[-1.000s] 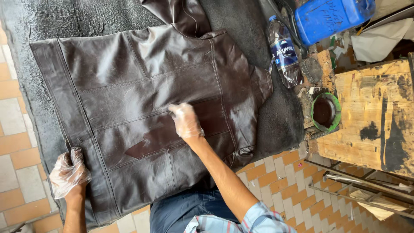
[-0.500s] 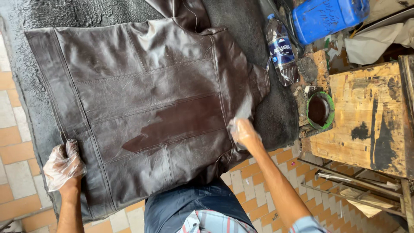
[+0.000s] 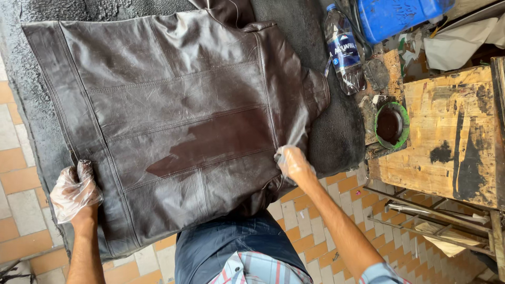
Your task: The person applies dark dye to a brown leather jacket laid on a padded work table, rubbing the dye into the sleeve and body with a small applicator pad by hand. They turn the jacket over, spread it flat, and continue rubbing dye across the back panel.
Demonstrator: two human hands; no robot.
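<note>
Leather fills most of the frame: a dark brown leather jacket (image 3: 173,121) lies spread flat on a dark grey rough mat (image 3: 336,131), which covers the orange and white tiled floor (image 3: 16,173). In the middle of the jacket, slightly toward the lower part, there is a darker wet-looking patch (image 3: 215,144) along one panel between two seams.

The left hand (image 3: 73,192), in a thin clear plastic glove, is at the lower left of the frame. Its fingers are curled and press on the jacket's edge, close to the border of the mat. The right hand (image 3: 292,164) is at the lower centre-right, on the jacket's side edge near the end of the dark patch. Its fingers are closed around something small and pale; I cannot tell what it is, because the hand hides it.

At the upper right of the frame a clear plastic water bottle with a blue label (image 3: 344,50) lies on the mat, next to a blue plastic canister (image 3: 400,16). Below them a small round green-rimmed tin with dark liquid (image 3: 391,125) stands beside a stained wooden board (image 3: 452,131).
</note>
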